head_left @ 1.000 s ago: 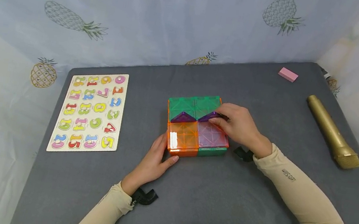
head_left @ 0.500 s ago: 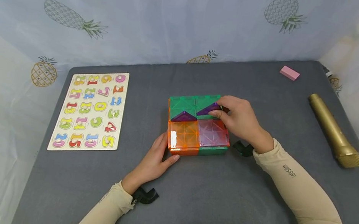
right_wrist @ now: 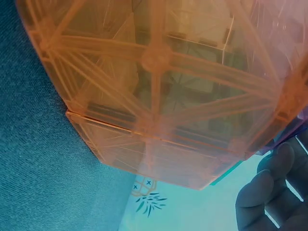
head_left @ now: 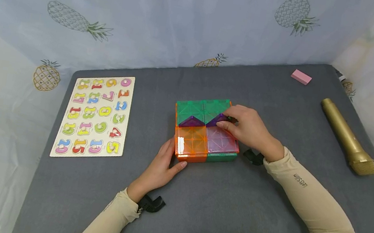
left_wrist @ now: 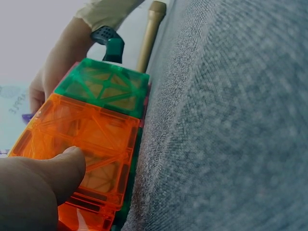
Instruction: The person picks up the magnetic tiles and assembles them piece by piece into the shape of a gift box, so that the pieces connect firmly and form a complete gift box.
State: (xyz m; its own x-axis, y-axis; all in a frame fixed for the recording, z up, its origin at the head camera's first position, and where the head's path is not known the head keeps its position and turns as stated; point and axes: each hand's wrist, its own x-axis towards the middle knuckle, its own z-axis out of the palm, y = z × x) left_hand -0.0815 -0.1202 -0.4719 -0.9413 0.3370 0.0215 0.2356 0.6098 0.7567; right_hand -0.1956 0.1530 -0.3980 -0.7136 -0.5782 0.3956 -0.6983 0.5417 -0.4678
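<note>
A low box of translucent magnetic tiles (head_left: 191, 139) lies mid-table, with green tiles on the back half of its top and orange and pale purple ones in front. One purple triangle tile (head_left: 191, 122) stands up along the middle seam at left. Beside it my right hand (head_left: 248, 129) pinches a second purple triangle tile (head_left: 216, 120) between thumb and fingers, its lower edge close over the seam. My left hand (head_left: 161, 167) rests at the box's front left corner, fingers along the left side. Its thumb (left_wrist: 70, 166) lies against the orange front wall.
A wooden number puzzle board (head_left: 94, 116) lies at the left. A gold microphone (head_left: 347, 136) and a pink block (head_left: 301, 77) lie to the right. Pineapple-printed curtain (head_left: 172, 21) hangs behind the grey table (head_left: 232, 203).
My right hand raises the purple triangle tile and tilts it toward the back, then brings it down again to the middle seam. The left hand stays at the box corner.
</note>
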